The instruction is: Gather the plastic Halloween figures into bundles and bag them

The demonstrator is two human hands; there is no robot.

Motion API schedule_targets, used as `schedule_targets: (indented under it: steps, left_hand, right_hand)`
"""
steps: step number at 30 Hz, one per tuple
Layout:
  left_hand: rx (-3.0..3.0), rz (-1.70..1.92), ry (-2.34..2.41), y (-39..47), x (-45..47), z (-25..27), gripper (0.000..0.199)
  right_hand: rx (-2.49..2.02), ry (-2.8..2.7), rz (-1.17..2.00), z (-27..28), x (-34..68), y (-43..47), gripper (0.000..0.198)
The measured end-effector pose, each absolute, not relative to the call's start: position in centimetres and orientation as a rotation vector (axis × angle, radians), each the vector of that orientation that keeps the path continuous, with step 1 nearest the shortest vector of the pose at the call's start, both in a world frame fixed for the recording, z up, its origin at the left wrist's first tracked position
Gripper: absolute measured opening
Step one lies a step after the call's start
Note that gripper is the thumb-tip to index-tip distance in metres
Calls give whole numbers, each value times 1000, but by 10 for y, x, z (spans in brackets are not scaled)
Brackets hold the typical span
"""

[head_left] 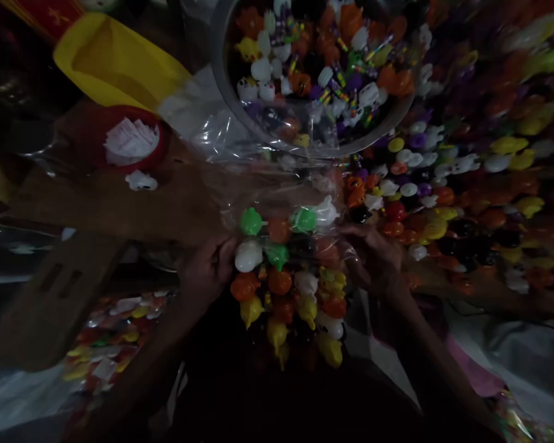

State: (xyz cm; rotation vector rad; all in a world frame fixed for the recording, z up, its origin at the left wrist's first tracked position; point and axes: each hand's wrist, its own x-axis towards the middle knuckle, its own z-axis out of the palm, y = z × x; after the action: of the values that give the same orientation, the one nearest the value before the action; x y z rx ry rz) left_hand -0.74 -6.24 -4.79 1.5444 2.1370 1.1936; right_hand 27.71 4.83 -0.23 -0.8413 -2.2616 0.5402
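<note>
A clear plastic bag spreads between my hands, with several small toy figures in green, white, orange and yellow in and below it. A green figure shows near its upper left, a white figure beneath. Orange figures and yellow figures hang lower, over my dark clothing. My left hand has its fingers curled at the bag's left edge. On the opposite side my right hand pinches the right edge. The dim light hides the lower figures.
A large metal basin of figures and striped sticks stands ahead. Many loose figures cover the table's right. At left are a yellow scoop, a red bowl with paper slips, a white figure and a slotted wooden piece.
</note>
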Motion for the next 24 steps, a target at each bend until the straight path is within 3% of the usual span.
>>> schedule_targets:
  steps: [7, 13, 16, 24]
  left_hand:
    - [1681, 1200, 1832, -64, -16, -43, 20]
    - [1535, 1288, 1717, -76, -2, -63, 32]
    - [1440, 1316, 1761, -72, 4, -67, 27]
    - [1387, 1377, 1936, -53, 5, -56, 32]
  right_hand:
    - [-721, -2416, 527, 13, 282, 56, 19]
    - [-774, -2396, 154, 3, 285, 51, 31]
    - [-798, -2419, 16, 1, 290, 47, 32]
    - [-592, -2638, -58, 17, 283, 53, 36]
